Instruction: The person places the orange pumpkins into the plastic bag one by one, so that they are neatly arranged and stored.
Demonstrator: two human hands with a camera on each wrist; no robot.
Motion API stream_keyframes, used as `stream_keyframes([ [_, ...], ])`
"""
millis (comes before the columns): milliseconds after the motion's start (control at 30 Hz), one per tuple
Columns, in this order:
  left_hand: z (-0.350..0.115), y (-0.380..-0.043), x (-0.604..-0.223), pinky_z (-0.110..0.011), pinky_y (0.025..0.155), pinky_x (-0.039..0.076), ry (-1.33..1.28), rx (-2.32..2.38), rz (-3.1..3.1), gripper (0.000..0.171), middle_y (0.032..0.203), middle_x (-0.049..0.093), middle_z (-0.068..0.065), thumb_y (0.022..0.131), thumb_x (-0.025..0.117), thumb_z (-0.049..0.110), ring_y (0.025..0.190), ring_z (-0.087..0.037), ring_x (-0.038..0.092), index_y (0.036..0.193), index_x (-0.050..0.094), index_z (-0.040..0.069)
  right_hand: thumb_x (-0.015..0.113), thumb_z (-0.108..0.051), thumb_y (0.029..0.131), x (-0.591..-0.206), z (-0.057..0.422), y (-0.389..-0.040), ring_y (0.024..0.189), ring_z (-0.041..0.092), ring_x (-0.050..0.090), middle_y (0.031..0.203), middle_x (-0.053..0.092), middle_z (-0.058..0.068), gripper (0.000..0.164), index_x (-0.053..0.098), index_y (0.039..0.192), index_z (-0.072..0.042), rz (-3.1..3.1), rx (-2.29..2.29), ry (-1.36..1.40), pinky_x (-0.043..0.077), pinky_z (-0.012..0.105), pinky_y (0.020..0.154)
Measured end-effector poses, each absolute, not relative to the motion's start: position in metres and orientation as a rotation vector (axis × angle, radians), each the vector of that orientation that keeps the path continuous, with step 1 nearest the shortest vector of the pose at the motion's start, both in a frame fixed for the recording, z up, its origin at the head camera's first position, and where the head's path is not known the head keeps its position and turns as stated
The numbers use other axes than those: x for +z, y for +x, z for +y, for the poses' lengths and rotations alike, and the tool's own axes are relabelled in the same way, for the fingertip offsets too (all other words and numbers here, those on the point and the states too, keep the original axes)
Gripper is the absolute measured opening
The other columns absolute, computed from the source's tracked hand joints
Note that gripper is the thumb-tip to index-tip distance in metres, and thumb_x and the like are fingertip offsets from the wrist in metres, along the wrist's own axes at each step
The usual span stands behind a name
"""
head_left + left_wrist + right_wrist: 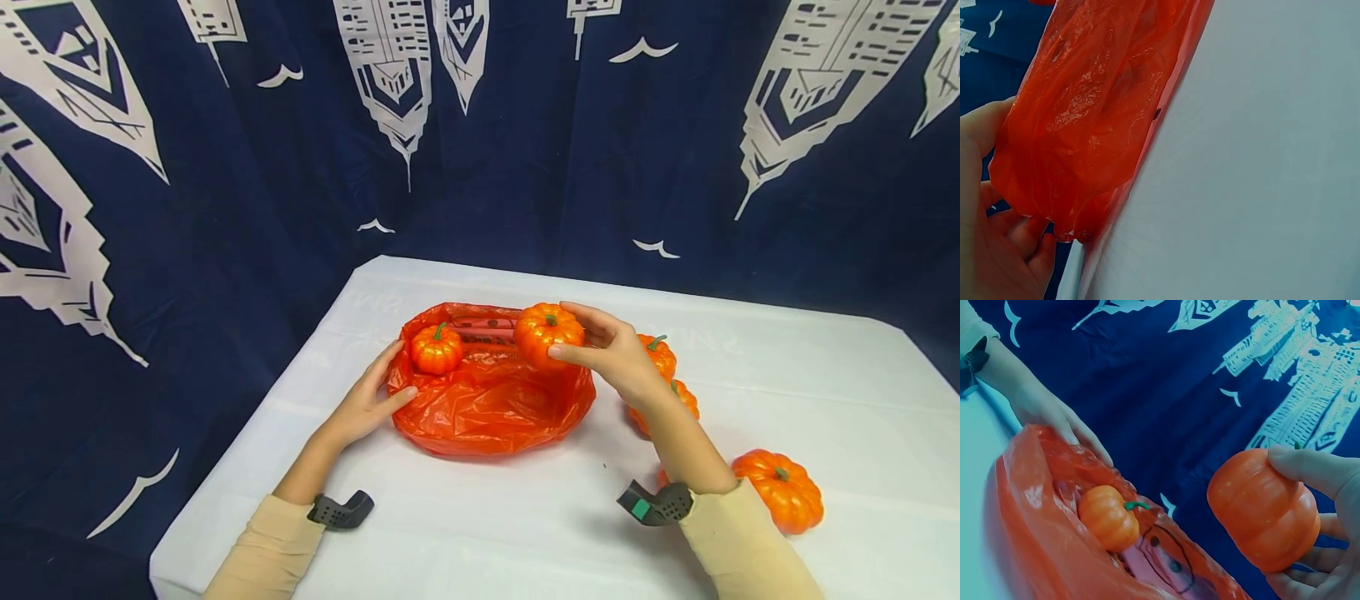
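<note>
A small orange pumpkin (549, 332) is gripped between the thumb and fingers of my right hand (626, 362). It is held over the right side of an opened red plastic bag (487, 417). The right wrist view shows this pumpkin (1263, 512) clear of the bag, its stem mostly behind the thumb. Inside the bag, at the left, sits another pumpkin (437, 350) with a green stem. My left hand (367, 400) touches the bag's left side, thumb and fingers spread along the rim. In the left wrist view its lower fingers (1022, 244) lie partly behind the plastic.
Right of the bag, several more pumpkins lie on the white-covered table (840, 400); one pumpkin (780, 492) is beside my right sleeve, others are partly hidden by my forearm. A dark blue curtain (525, 192) with white building prints hangs behind the table.
</note>
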State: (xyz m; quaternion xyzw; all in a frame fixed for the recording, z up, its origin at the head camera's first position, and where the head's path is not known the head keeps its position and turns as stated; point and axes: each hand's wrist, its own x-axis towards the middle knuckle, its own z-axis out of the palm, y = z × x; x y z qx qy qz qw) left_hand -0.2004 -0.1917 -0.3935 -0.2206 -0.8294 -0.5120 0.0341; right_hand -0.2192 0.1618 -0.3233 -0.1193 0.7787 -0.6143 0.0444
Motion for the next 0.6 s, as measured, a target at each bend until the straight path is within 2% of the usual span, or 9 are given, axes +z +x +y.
stream_keyframes([
  [200,-0.192,-0.2,-0.394,-0.054,0.114,0.021,-0.678,-1.566,-2.555,0.072,0.155,0.021,-0.028,0.092,0.064,0.002,0.143,-0.042,0.02,0.149,0.022,-0.009,0.079,-0.022,0.084,-0.328,0.142,-0.222,0.121,0.026,0.055,0.14,0.053,0.009,0.068,0.049,0.144,-0.013,2.37,-1.902,-0.369,0.051,0.026,0.091],
  [600,-0.192,-0.2,-0.393,-0.055,0.113,0.022,-0.666,-1.549,-2.567,0.072,0.155,0.021,-0.028,0.091,0.065,0.003,0.141,-0.044,0.023,0.149,0.024,-0.009,0.077,-0.026,0.085,-0.338,0.106,-0.231,0.123,0.026,0.051,0.142,0.049,0.009,0.073,0.042,0.147,-0.009,2.355,-1.927,-0.224,0.048,0.038,0.099],
])
